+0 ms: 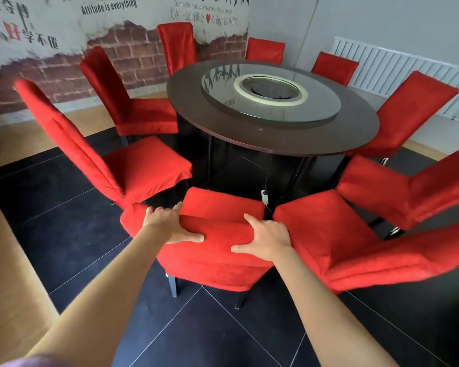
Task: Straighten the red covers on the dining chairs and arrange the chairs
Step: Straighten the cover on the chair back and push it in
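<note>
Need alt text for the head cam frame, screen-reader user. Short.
Seen from above, a person's left hand and right hand grip the top of the nearest red-covered chair's backrest. It faces a round dark table with a glass turntable, ringed by more red-covered chairs.

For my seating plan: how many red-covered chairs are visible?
9: one under both hands, three left, two behind the table, three right.

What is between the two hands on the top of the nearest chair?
In the head view, only the red cover of the backrest lies between the left hand and the right hand; both grip its top edge.
</note>
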Available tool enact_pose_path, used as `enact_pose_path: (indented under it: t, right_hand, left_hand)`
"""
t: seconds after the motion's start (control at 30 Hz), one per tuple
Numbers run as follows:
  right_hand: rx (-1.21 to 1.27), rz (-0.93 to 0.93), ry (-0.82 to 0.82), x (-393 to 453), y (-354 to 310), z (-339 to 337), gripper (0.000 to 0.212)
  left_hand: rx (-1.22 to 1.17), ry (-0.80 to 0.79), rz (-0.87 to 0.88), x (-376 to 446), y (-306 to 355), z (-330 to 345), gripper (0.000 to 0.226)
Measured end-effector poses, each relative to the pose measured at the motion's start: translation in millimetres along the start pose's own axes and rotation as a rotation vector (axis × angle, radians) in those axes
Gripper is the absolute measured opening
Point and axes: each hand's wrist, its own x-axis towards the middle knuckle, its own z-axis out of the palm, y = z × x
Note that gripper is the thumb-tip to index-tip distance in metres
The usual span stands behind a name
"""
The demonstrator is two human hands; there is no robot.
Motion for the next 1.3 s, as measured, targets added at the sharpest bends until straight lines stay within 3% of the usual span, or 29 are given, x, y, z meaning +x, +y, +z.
enact_pose_path:
  t: [0.17, 0.4, 1.3]
  right_hand:
    - [-0.049, -0.053, 0.015, 0.6, 7.4, -2.3, 0.113]
    - [-0.019, -0.015, 0.067, -3.7, 4.4, 5.9, 0.104]
    - [0.003, 0.176, 0.142, 22.8, -103.9, 8.4, 0.090]
  left_hand:
    - [0.006, 0.020, 0.003, -14.2, 3.4, 9.7, 0.127]
    - [0.018, 0.175, 0.053, -19.8, -3.1, 25.5, 0.122]
    - [0.077, 0.084, 0.226, 55.4, -104.7, -12.2, 0.123]
